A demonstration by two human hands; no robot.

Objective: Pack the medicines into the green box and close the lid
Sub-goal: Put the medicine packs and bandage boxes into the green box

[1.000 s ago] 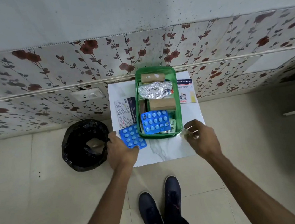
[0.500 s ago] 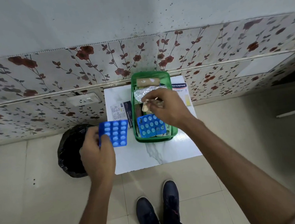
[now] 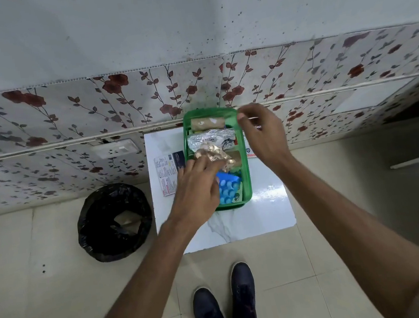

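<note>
Head view: the left hand, fingers together, has laid its blue blister strip in the green box at frame centre, while the right hand, fingers loosely apart, has moved to the far rim, leaving few medicines unpacked.

The open green plastic box is almost full of packets, so little room is left inside. The white shiny bench is bare at the front. The flowery wall blocks the back. A black bin bag sits left.
</note>
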